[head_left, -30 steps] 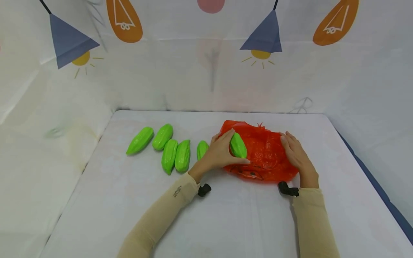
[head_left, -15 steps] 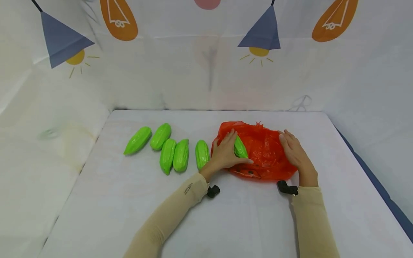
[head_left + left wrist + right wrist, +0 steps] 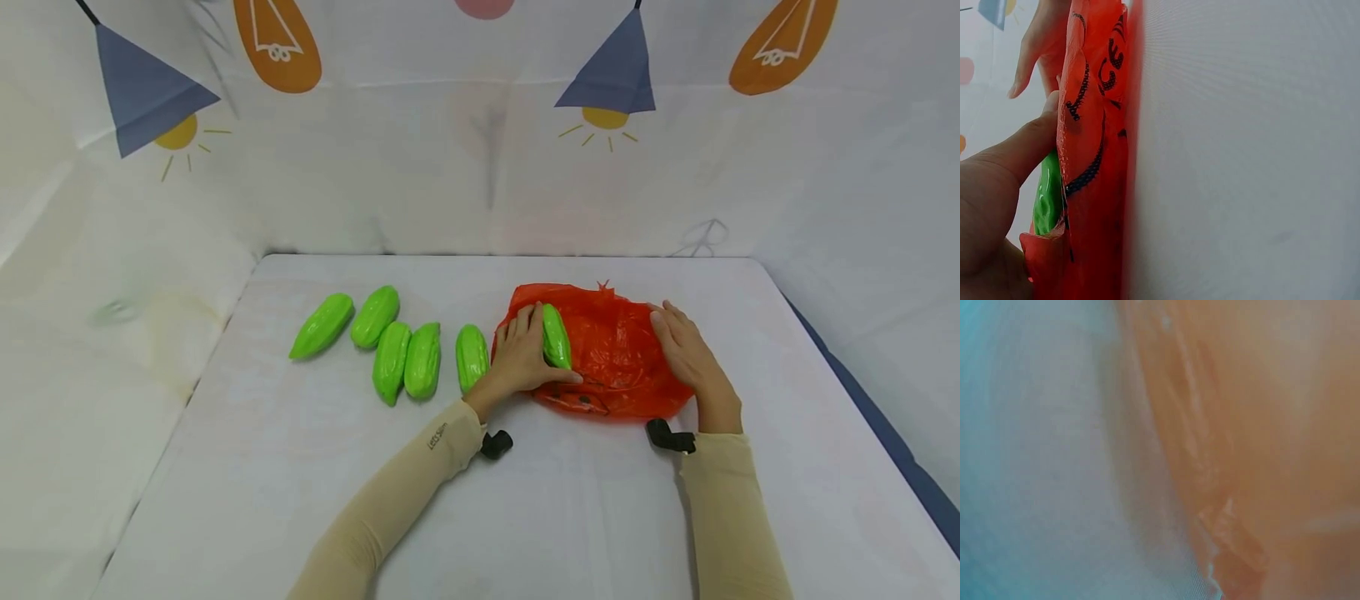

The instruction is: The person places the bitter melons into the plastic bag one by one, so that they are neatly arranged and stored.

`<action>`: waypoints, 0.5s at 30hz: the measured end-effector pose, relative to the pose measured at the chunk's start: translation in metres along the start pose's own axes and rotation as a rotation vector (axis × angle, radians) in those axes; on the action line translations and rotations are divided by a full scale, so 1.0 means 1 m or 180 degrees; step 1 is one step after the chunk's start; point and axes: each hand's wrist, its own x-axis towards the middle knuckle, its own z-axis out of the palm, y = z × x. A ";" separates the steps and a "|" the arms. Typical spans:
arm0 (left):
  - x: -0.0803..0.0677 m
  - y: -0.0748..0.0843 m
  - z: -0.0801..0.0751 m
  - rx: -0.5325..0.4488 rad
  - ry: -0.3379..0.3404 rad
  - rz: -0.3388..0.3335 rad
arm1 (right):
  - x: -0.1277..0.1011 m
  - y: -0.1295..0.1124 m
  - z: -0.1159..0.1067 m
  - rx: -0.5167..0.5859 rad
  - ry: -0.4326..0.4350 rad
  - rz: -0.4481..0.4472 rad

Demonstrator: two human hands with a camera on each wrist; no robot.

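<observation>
A red plastic bag [image 3: 611,358] with dark print lies crumpled on the table. At its left part is a green bitter melon [image 3: 556,337], standing out against the red film. My left hand [image 3: 522,354] lies along the melon's left side, fingers extended away from me and thumb stretched out below the melon's near end. In the left wrist view, the thumb touches the bag's edge and a strip of green melon [image 3: 1048,197] shows behind it. Against the bag's right side rests my right hand [image 3: 685,352], its fingers straight. Orange-looking film [image 3: 1260,425] blurs most of the right wrist view.
Several more bitter melons lie left of the bag; the nearest melon [image 3: 472,358] is beside my left wrist, and the farthest melon [image 3: 322,326] is near the table's back left. The white table [image 3: 585,517] meets a printed cloth wall [image 3: 420,167] behind.
My left hand and forearm have moved slightly right, uncovering more of the nearest loose melon. The melon at the bag was more covered half a second ago. My right hand stays at the bag's side.
</observation>
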 end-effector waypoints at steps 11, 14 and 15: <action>-0.005 0.004 -0.017 -0.0111 0.0045 0.0034 | -0.003 0.000 -0.003 0.0032 -0.0012 -0.0102; -0.009 0.005 -0.029 -0.0224 0.0171 0.0091 | -0.001 0.002 -0.002 0.0090 -0.0014 -0.0119; -0.011 0.005 -0.033 -0.0258 0.0227 0.0102 | 0.000 0.002 -0.001 0.0104 -0.0010 -0.0128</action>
